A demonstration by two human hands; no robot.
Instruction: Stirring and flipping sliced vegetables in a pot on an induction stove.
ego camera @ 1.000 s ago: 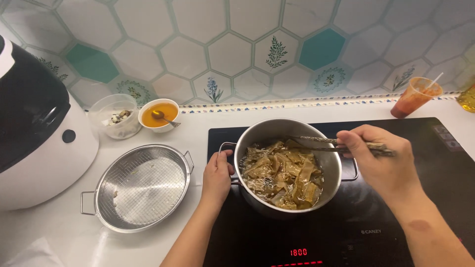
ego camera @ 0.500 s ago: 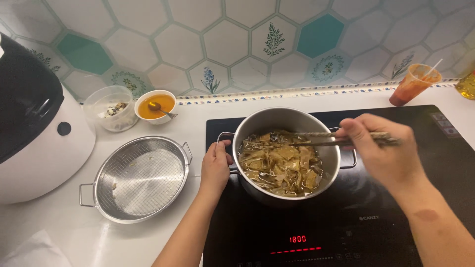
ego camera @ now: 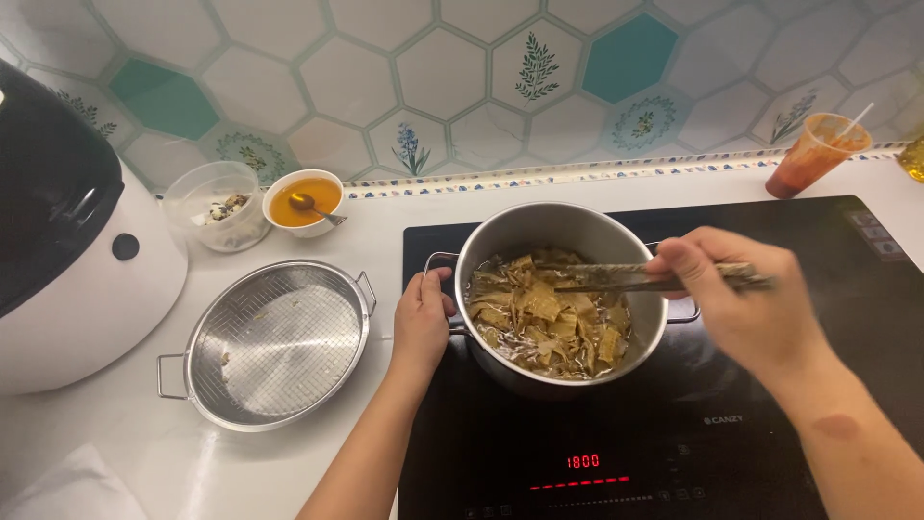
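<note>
Steel pot [ego camera: 563,241] sits on the black cooktop [ego camera: 818,385], and it is full of flat brown strips in broth. Both hands are at the pot, one on each side.

Left hand [ego camera: 421,323] is at the pot's left side. Its arm comes up from the bottom edge, and the fingers curl shut around the pot's left handle [ego camera: 441,262].

Right hand [ego camera: 746,303] is over the pot's right rim. Its arm comes in from the bottom right corner. The fingers are closed on chopsticks [ego camera: 640,277], which lie almost flat and point left across the pot, with their tips above the food. The tips look a bit blurry, so I cannot tell if they touch the strips.

Left of the pot, just off the cooktop, lies a round wire strainer [ego camera: 274,342] on the white counter [ego camera: 192,462]. Behind the strainer stands a small bowl [ego camera: 304,202] of orange sauce with a spoon in it, and a clear tub [ego camera: 214,204] is just beside that bowl. Far left of the pot is a big white and black cooker [ego camera: 72,260]. Behind the pot, far to the right, stands a plastic cup [ego camera: 816,154] of red drink with a straw.
</note>
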